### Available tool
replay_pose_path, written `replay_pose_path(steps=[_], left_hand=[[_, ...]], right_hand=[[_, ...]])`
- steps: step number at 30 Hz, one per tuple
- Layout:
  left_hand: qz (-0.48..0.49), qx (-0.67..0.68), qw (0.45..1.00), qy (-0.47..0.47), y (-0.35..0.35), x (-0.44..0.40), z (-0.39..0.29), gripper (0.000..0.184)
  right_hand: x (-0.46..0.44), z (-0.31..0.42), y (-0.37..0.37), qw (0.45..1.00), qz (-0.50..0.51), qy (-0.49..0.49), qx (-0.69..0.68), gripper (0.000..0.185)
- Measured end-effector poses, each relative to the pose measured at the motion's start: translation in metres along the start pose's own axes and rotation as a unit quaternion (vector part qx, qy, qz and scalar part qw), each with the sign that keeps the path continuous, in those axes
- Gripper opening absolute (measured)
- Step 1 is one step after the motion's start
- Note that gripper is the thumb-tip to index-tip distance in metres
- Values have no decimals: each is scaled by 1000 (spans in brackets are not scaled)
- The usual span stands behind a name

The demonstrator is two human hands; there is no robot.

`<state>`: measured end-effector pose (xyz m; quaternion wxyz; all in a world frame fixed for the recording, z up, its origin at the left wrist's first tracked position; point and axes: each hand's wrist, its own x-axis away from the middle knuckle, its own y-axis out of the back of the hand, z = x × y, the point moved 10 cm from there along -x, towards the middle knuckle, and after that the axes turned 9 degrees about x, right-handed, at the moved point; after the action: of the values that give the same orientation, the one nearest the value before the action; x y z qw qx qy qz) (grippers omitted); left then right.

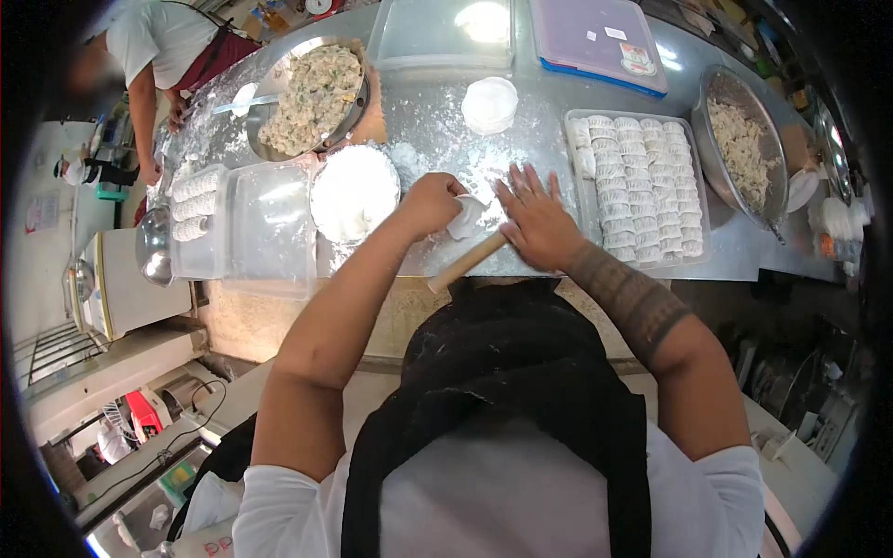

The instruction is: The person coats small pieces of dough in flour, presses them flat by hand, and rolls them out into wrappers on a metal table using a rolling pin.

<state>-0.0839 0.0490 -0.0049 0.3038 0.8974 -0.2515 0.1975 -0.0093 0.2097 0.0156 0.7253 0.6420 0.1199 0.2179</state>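
Observation:
My left hand (435,203) pinches the edge of a small round dough wrapper (466,217) on the floured metal table (423,116). My right hand (542,221) lies with its fingers spread, its palm side over the end of a wooden rolling pin (468,263). The pin slants toward the table's front edge, close to the wrapper. A stack of round wrappers (489,105) sits farther back. Left of my left hand stands a round container of white flour (355,193).
Rows of dumplings fill a tray (574,191) at the right, beside a metal bowl of pale filling (742,149). A bowl of filling (316,98) and a clear container (272,219) stand left. Lidded boxes (600,37) are behind. Another person (167,56) works at the far left.

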Motion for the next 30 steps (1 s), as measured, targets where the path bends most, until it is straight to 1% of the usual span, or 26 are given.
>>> replay_pose_path(steps=[2,3,4,6,7,8,9,10,12,15,18,21,24,27,30], left_hand=[[33,82,995,43,4,5,8,29],[70,99,992,45,6,15,-5,28],[85,182,978,51,4,18,-4,31],[113,342,931,65,-1,20,-1,38],[133,401,905,52,-2,22,-4,40],[152,458,875,41,-4,24,-7,43],[172,513,840,30,-6,26,-11,45],[183,546,817,19,-9,27,-15,45],[205,610,766,-5,-12,31,-26,44],[208,666,716,-8,-17,37,-35,50],[107,566,818,-14,-17,37,-29,55],[108,533,839,-18,-16,40,-32,62],[125,488,863,-25,-14,44,-41,61],[107,399,907,-84,-7,40,-46,61],[118,390,908,-100,-7,39,-50,62]], right_hand=[[22,-2,-8,1000,5,0,-11,69],[26,-3,-6,1000,6,-2,-16,69],[24,-5,-2,1000,-16,-13,-19,68],[14,-6,7,997,-61,-33,-25,65],[6,-10,10,976,-70,-66,-196,62],[-1,-14,9,925,-76,-95,-361,59],[-6,-18,6,844,-80,-123,-515,56],[-9,-17,-1,796,-34,-132,-589,52],[-12,-9,-13,678,57,-145,-718,44],[-11,-9,-9,598,-4,-177,-782,37],[-6,-19,0,661,-16,-199,-723,32],[-2,-29,7,740,-9,-201,-642,29],[3,-32,45,877,-46,-166,-449,25],[9,-24,83,932,-174,-98,-302,24],[7,-17,98,946,-190,-60,-255,25]])
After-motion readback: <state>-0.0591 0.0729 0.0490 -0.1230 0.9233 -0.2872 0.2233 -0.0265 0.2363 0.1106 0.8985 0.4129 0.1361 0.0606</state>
